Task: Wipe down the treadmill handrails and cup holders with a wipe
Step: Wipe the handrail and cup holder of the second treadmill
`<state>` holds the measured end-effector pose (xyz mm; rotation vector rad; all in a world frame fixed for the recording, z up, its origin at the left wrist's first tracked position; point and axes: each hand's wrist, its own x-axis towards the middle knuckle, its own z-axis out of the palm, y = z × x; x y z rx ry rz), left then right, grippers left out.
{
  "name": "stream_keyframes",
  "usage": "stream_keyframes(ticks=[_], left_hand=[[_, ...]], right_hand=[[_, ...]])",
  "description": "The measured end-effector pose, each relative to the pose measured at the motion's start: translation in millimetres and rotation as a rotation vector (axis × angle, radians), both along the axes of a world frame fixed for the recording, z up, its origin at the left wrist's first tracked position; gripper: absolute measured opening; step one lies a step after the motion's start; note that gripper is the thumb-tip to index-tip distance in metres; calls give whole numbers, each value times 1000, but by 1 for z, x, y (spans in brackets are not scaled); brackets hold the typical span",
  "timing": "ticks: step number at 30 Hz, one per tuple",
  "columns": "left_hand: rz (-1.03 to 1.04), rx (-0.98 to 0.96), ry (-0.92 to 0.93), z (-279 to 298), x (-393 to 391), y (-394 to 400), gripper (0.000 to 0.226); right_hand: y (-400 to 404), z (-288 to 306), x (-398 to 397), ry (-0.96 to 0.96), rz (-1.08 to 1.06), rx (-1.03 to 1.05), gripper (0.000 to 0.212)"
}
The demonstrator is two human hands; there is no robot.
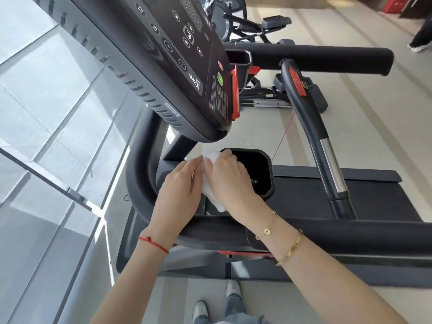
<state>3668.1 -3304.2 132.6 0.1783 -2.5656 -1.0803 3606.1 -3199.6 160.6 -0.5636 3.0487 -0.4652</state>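
Together, both hands' fingers (222,157) pinching white wipe (211,192) (between them), beside cup holder (259,169).

floor (364,127): pale grey, smooth, faint lengthwise stripes | left: floor-to-ceiling glass panels (46,118) in thin frames, daylight coming through, bright strip along their base | far: another exercise machine (236,24), dark frame | far right: red and dark wall fittings (397,4), blurred | light: even, bright

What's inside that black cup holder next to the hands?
The cup holder looks dark and mostly empty; a small glint shows low inside, too unclear to identify. The right hand and white wipe cover its near-left edge.
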Motion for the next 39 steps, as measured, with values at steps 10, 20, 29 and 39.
stream_keyframes(ticks=[10, 20, 29, 39], left_hand=[[11, 9, -36, 2, 0, 5, 36], [27, -79, -72, 1, -22, 25, 39], [26, -72, -68, -9, -25, 26, 46], [10, -53, -36, -13, -26, 25, 47]], right_hand=[[60, 13, 16, -270, 233, -198, 38], [88, 13, -53, 40, 295, -154, 50], [106, -9, -84, -158, 267, -153, 53], [60, -2, -86, -34, 454, -22, 42]])
